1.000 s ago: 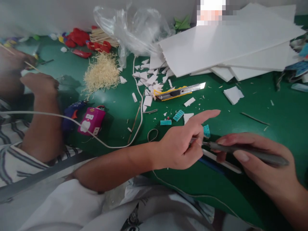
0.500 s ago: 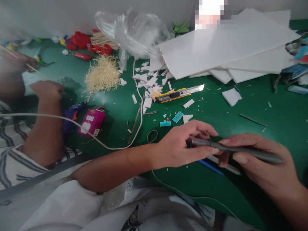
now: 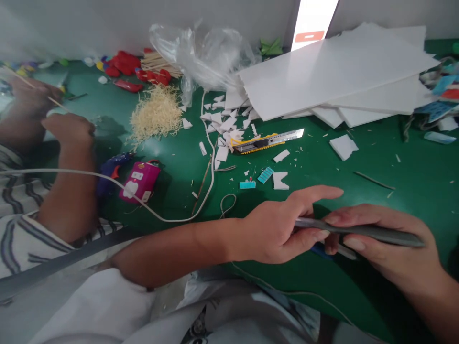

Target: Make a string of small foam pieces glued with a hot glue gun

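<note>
Both my hands are together over the green table, on a slim dark grey pen-shaped tool point(image 3: 389, 233). My right hand point(image 3: 401, 234) grips its thicker body between thumb and fingers. Wrapped around the thinner metallic end is my left hand point(image 3: 283, 229), thumb below and index finger stretched out above; the tool's tip is hidden there. A blue item point(image 3: 321, 250) and a pale strip point(image 3: 347, 252) show partly beneath the hands. Beyond them lie a yellow-edged utility knife point(image 3: 267, 142) with its blade out, two small teal striped pieces point(image 3: 247, 185) and a notched white foam piece point(image 3: 280, 180).
White foam sheets point(image 3: 333, 71) are stacked at the back right. Foam scraps point(image 3: 222, 124), shredded straw point(image 3: 157, 112) and a plastic bag point(image 3: 218, 52) lie behind. A white cable point(image 3: 172, 220) crosses by a magenta power box point(image 3: 139, 181). At left, another person's hands point(image 3: 68, 128) hold a thin stick.
My left index finger has straightened away from the tool, and the left hand has dropped a little. The metallic end is more covered. My right hand keeps its grip; the view has shifted slightly.
</note>
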The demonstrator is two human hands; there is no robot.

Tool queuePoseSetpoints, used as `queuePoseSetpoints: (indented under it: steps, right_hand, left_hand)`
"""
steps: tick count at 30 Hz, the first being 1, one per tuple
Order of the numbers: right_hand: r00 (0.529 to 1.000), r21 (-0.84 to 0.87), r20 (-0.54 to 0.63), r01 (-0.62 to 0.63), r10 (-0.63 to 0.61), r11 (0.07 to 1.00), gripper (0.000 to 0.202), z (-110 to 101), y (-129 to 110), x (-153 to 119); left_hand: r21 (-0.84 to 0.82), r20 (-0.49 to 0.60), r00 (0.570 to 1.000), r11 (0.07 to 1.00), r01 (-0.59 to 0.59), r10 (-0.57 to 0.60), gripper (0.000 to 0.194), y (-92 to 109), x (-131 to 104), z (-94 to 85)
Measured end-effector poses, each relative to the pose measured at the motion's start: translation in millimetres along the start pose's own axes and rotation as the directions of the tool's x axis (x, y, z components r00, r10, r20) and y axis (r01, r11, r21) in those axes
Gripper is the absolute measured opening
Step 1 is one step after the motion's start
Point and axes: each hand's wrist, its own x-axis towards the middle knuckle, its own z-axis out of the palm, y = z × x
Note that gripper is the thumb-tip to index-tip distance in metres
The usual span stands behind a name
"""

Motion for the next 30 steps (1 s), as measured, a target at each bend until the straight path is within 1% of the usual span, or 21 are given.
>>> queuePoseSetpoints:
  steps: [2,3,5,7,9,12,15,18,20,21,23,25,26,28,30]
  right_hand:
    - [1.000,-0.027,0.004,0.023,-0.023,0.999,0.017,-2,0,-1]
    - [1.000,-0.041,0.003,0.030,-0.030,0.999,0.018,-3,1,-1]
    - [0.999,-0.039,-0.006,0.035,-0.036,0.999,0.018,-5,1,-2]
    - [1.000,-0.011,-0.028,0.014,-0.014,1.000,0.018,-7,0,-1]
    - [0.997,0.017,-0.082,0.005,-0.004,1.000,0.019,-7,0,1]
    - [0.975,0.014,-0.220,0.019,-0.016,1.000,0.023,-4,-1,5]
    - [0.932,-0.020,-0.360,0.039,-0.044,0.999,0.028,-1,0,7]
    - [0.892,-0.075,-0.450,0.004,-0.038,0.997,0.026,-1,3,4]
    - [0.870,-0.146,-0.492,-0.034,-0.042,0.989,0.022,-1,4,0]
    - [0.860,-0.188,-0.508,-0.055,-0.049,0.981,0.019,-2,4,-2]
    - [0.850,-0.281,-0.523,-0.101,-0.064,0.954,0.011,-3,5,-5]
    - [0.855,-0.363,-0.512,-0.133,-0.078,0.922,0.007,-3,6,-7]
    - [0.861,-0.393,-0.501,-0.138,-0.085,0.909,0.007,-3,7,-7]
    - [0.873,-0.425,-0.477,-0.127,-0.102,0.896,0.008,-4,10,-7]
    - [0.876,-0.435,-0.468,-0.110,-0.119,0.894,0.008,-4,12,-6]
  left_hand:
    - [0.200,-0.040,0.996,0.978,-0.066,0.076,0.033,1,2,-2.8]
    - [0.307,-0.053,0.990,0.945,-0.111,0.133,0.025,0,2,-4.2]
    - [0.464,-0.077,0.967,0.867,-0.181,0.243,0.020,-2,4,-7.0]
    - [0.524,-0.094,0.949,0.826,-0.210,0.301,0.022,-3,5,-10.9]
    - [0.545,-0.097,0.953,0.817,-0.191,0.288,0.022,-3,6,-17.8]
    - [0.573,-0.075,0.980,0.812,-0.108,0.183,0.020,5,8,-35.3]
    - [0.613,-0.129,0.987,0.790,0.004,0.095,0.018,21,8,-57.9]
    - [0.682,-0.219,0.975,0.708,0.184,-0.043,0.019,38,-1,-76.6]
    - [0.706,-0.281,0.950,0.641,0.301,-0.137,0.021,47,-13,-83.1]
    - [0.721,-0.323,0.930,0.591,0.362,-0.176,0.022,49,-21,-84.4]
    - [0.740,-0.441,0.868,0.454,0.496,-0.229,0.025,49,-36,-83.6]
    - [0.748,-0.521,0.822,0.343,0.569,-0.229,0.028,45,-50,-79.7]
    - [0.739,-0.546,0.808,0.326,0.589,-0.222,0.029,42,-56,-77.2]
    - [0.732,-0.570,0.801,0.328,0.597,-0.186,0.030,33,-65,-72.2]
    - [0.742,-0.570,0.798,0.294,0.602,-0.197,0.030,25,-70,-68.6]
